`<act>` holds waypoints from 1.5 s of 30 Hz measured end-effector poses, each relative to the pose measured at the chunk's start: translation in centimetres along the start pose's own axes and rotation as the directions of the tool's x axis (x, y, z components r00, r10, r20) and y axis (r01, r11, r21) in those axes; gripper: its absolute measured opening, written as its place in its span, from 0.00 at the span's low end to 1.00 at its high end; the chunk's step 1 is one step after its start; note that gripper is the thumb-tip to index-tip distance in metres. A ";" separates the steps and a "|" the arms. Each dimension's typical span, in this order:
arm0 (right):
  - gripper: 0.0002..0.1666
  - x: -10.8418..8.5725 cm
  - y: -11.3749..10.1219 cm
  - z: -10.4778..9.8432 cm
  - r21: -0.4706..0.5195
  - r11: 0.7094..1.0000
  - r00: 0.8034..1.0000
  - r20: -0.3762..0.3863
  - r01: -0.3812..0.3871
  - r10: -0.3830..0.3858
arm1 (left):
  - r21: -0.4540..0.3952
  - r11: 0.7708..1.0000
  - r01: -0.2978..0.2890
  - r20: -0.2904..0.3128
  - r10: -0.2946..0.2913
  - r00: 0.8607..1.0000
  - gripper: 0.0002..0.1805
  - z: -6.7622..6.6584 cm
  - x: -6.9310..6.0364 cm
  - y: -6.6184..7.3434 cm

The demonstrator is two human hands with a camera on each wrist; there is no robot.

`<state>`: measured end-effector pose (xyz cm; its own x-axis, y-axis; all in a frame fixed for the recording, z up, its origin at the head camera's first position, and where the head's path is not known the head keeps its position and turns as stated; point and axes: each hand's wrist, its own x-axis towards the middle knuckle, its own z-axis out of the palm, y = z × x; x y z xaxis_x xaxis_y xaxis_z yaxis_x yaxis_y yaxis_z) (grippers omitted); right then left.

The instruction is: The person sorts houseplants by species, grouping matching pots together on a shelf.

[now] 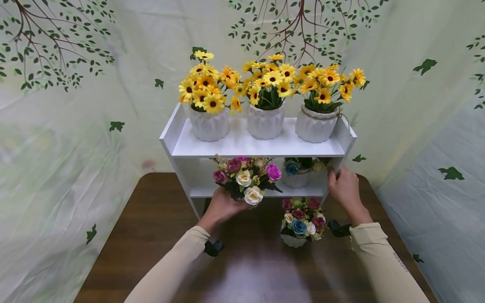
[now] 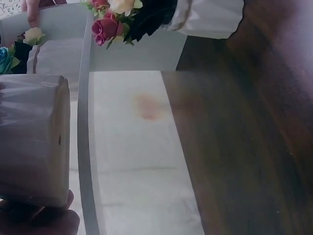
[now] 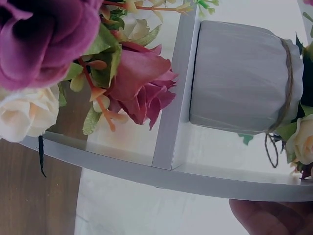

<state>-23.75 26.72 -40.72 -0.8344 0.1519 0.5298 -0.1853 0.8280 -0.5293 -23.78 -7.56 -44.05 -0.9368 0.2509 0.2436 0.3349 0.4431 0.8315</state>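
My left hand (image 1: 227, 205) holds a potted bouquet of artificial roses (image 1: 243, 178), purple, cream and magenta, before the lower level of a white two-tier shelf (image 1: 257, 147). The left wrist view shows its white pot (image 2: 34, 142) with my fingers (image 2: 54, 220) under it. At the other end, my right hand (image 1: 346, 189) grips the shelf's right side panel. Just inside that panel, on the lower level, stands another white pot (image 3: 239, 78) with twine round it and blue and cream roses. The upper board partly hides it.
Three white pots of yellow daisy-like flowers (image 1: 267, 90) line the top tier. On the brown table (image 1: 151, 235), a pot of mixed roses (image 1: 299, 225) stands in front of the shelf, between my arms. A leaf-printed cloth (image 1: 125, 84) hangs behind.
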 end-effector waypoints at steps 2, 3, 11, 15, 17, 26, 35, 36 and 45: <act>0.17 0.0 0.0 0.0 -0.001 1.000 1.000 0.002 -0.001 0.001 | -0.002 1.000 0.010 0.000 -0.010 1.000 0.41 0.2 0.6 0.2; 0.17 0.1 0.1 0.0 -0.001 1.000 1.000 0.004 0.002 -0.002 | -0.004 1.000 0.014 0.001 -0.014 1.000 0.41 0.3 0.9 0.3; 0.16 0.1 0.3 0.0 -0.004 1.000 1.000 -0.006 0.018 -0.018 | 0.023 0.997 0.067 0.000 -0.067 0.998 0.40 0.9 2.5 1.0; 0.16 0.1 0.3 0.0 -0.003 1.000 1.000 -0.008 0.022 -0.022 | 0.036 0.994 0.104 -0.003 -0.104 0.995 0.40 1.2 3.0 1.0; 0.16 0.1 0.3 -0.1 -0.001 1.000 1.000 -0.010 0.022 -0.022 | 0.041 0.992 0.120 -0.002 -0.120 0.993 0.38 1.3 3.4 1.0; 0.15 0.1 0.3 0.0 -0.006 1.000 0.999 -0.015 0.028 -0.029 | 0.054 0.983 0.173 -0.027 -0.172 0.985 0.41 1.8 4.8 0.9; 0.15 0.2 0.3 0.0 -0.003 1.000 0.999 -0.019 0.027 -0.027 | -0.024 0.979 0.204 -0.020 -0.205 0.979 0.43 1.8 5.7 0.9; 0.15 0.2 0.3 0.0 -0.002 1.000 0.999 -0.018 0.027 -0.027 | -0.035 0.977 0.210 -0.018 -0.211 0.977 0.43 1.8 5.8 0.9; 0.14 0.1 0.2 0.1 -0.002 0.999 0.999 -0.020 0.038 -0.038 | -0.075 0.964 0.257 -0.006 -0.258 0.966 0.45 1.8 6.4 0.9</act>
<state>-23.95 26.89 -40.84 -0.8162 0.1309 0.5628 -0.2161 0.8342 -0.5075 -29.31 -3.94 -42.62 -0.9921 0.1228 0.0242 0.0749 0.4272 0.9011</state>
